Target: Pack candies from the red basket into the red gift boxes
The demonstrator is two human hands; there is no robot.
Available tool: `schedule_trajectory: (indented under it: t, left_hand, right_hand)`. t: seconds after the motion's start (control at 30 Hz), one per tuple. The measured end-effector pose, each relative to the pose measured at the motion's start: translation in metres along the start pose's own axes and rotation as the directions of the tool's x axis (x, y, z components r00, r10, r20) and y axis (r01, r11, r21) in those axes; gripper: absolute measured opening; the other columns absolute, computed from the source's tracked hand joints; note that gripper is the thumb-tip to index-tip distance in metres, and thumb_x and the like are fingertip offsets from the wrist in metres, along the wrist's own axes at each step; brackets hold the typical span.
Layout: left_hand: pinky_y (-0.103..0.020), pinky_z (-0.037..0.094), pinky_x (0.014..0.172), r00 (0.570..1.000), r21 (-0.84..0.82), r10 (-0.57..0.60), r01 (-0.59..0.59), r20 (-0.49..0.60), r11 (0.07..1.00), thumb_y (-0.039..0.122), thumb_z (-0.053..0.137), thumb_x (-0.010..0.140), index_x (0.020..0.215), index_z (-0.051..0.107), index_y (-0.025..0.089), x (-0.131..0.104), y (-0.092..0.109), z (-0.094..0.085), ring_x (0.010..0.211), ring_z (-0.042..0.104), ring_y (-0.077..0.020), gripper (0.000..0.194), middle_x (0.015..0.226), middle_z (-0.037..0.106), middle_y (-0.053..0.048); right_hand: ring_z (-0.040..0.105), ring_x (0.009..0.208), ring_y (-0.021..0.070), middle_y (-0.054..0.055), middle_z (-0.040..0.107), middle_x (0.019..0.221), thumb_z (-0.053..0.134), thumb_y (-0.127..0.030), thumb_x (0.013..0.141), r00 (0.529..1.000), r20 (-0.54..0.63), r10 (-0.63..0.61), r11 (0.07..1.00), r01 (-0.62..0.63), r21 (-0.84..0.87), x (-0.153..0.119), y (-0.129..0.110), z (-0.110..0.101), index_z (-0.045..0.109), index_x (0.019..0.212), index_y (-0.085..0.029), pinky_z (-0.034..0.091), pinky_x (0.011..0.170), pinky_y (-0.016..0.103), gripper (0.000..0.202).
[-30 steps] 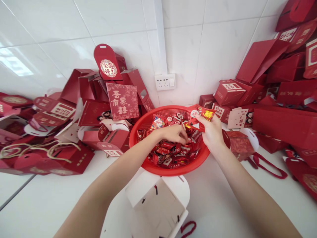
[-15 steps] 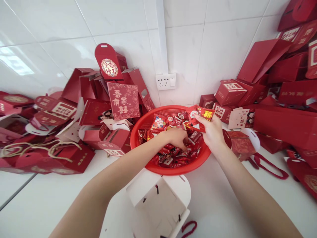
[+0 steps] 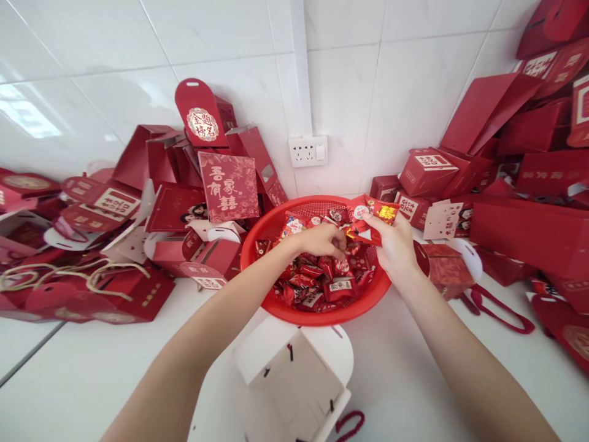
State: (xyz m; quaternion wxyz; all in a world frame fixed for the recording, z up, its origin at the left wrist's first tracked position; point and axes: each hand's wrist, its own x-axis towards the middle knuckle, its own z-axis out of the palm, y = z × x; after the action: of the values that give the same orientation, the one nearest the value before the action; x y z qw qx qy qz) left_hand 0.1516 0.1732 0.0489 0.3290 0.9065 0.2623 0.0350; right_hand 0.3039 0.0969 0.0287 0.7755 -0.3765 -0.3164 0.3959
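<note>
A red plastic basket [image 3: 317,320] holds many red wrapped candies [image 3: 308,282]. Over its middle, my left hand [image 3: 326,239] has its fingers curled downward and pinched on a small wrapped candy [image 3: 342,267], partly hidden by the fingertips. My right hand [image 3: 398,242], at the basket's right rim, grips several red candy packets [image 3: 375,212] between thumb and fingers; one has yellow lettering. In front of the basket stands an open box [image 3: 294,387] with a white inside, dark strap ends poking through its walls and nothing lying in it.
Red gift boxes [image 3: 230,184] are heaped against the tiled wall on the left, some with rope handles [image 3: 110,279]. More red boxes [image 3: 519,227] pile up on the right, beside a dark red strap [image 3: 501,313]. A wall socket [image 3: 308,151] sits behind the basket.
My left hand has lifted slightly and drawn its fingers together, uncovering more candies below it. My right hand keeps its packets in nearly the same place.
</note>
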Motion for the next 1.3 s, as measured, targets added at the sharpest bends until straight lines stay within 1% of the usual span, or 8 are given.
schedule_trajectory:
  t: [0.07,0.17,0.5,0.77,0.9,1.0,1.17,1.3]
  left_hand:
    - [-0.024,0.046,0.068,0.989,-0.116,0.005,-0.023,-0.149,0.993,0.026,0.074,0.072,0.075,0.076,0.016,-0.002,-0.006,-0.01,0.069,0.063,-0.0155,0.011,0.073,0.073,-0.001]
    - [-0.026,0.048,0.068,0.965,-0.195,-0.041,-0.011,-0.261,0.981,0.03,0.071,0.072,0.076,0.077,0.015,-0.006,-0.016,-0.022,0.067,0.062,-0.0156,0.016,0.072,0.073,-0.002]
    - [-0.027,0.047,0.069,0.841,-0.067,-0.185,0.176,-0.509,0.982,0.025,0.071,0.073,0.08,0.079,0.015,-0.007,-0.031,-0.025,0.067,0.061,-0.0171,0.014,0.071,0.072,-0.003]
    - [-0.025,0.045,0.066,0.814,-0.024,-0.225,0.251,-0.535,0.968,0.01,0.064,0.069,0.098,0.08,0.015,-0.007,-0.031,-0.025,0.067,0.062,-0.0165,0.034,0.074,0.073,-0.002]
    - [-0.026,0.043,0.064,0.825,-0.016,-0.226,0.254,-0.518,0.967,0.026,0.071,0.075,0.09,0.08,0.016,-0.005,-0.03,-0.02,0.066,0.062,-0.0173,0.02,0.075,0.073,-0.003]
    - [-0.027,0.043,0.065,0.84,-0.025,-0.228,0.248,-0.492,0.969,0.039,0.077,0.075,0.081,0.08,0.017,-0.002,-0.03,-0.014,0.065,0.061,-0.0184,0.023,0.071,0.072,-0.003]
    - [-0.028,0.041,0.066,0.838,-0.061,-0.243,0.244,-0.488,0.968,0.031,0.077,0.073,0.073,0.079,0.019,0.003,-0.032,-0.009,0.065,0.06,-0.0195,0.012,0.061,0.066,-0.001]
    - [-0.027,0.041,0.064,0.822,-0.139,-0.249,0.207,-0.512,0.969,0.032,0.079,0.07,0.069,0.074,0.018,0.004,-0.034,-0.009,0.063,0.058,-0.017,0.015,0.058,0.063,0.001]
  right_hand:
    - [0.071,0.072,0.0173,0.0,0.076,0.083,0.086,-0.023,0.06,1.0,-0.004,-0.001,1.0,0.001,-0.007,0.001,0.001,-0.001,0.067,0.081,-0.021,0.059,0.076,0.034,0.028]
    - [0.071,0.072,0.0176,0.0,0.076,0.081,0.087,-0.023,0.06,1.0,-0.005,0.004,1.0,-0.004,-0.005,0.001,0.0,-0.001,0.068,0.082,-0.02,0.06,0.077,0.035,0.029]
    - [0.073,0.074,0.0195,0.0,0.078,0.082,0.087,-0.023,0.06,1.0,-0.007,0.017,1.0,-0.017,-0.001,-0.002,-0.001,0.001,0.071,0.082,-0.021,0.061,0.08,0.037,0.028]
    - [0.073,0.074,0.019,0.0,0.077,0.082,0.087,-0.024,0.059,1.0,0.004,0.022,1.0,-0.022,0.004,-0.002,-0.001,0.001,0.07,0.081,-0.021,0.061,0.079,0.037,0.029]
    - [0.073,0.074,0.0197,-0.001,0.078,0.081,0.089,-0.023,0.057,1.0,-0.003,0.031,0.999,-0.031,0.018,-0.003,-0.003,0.002,0.07,0.08,-0.022,0.062,0.078,0.038,0.03]
    - [0.072,0.073,0.0195,-0.001,0.078,0.08,0.089,-0.023,0.056,1.0,-0.006,0.025,0.999,-0.025,0.027,-0.003,-0.003,0.003,0.07,0.079,-0.021,0.062,0.078,0.037,0.03]
    - [0.072,0.072,0.0183,-0.001,0.078,0.078,0.088,-0.022,0.056,1.0,-0.007,0.027,0.999,-0.026,0.022,-0.003,-0.003,0.003,0.069,0.078,-0.021,0.061,0.074,0.034,0.028]
    - [0.072,0.07,0.0175,-0.001,0.078,0.078,0.088,-0.021,0.056,0.999,-0.012,0.034,0.999,-0.034,0.019,-0.003,-0.003,0.002,0.071,0.079,-0.021,0.061,0.073,0.033,0.028]
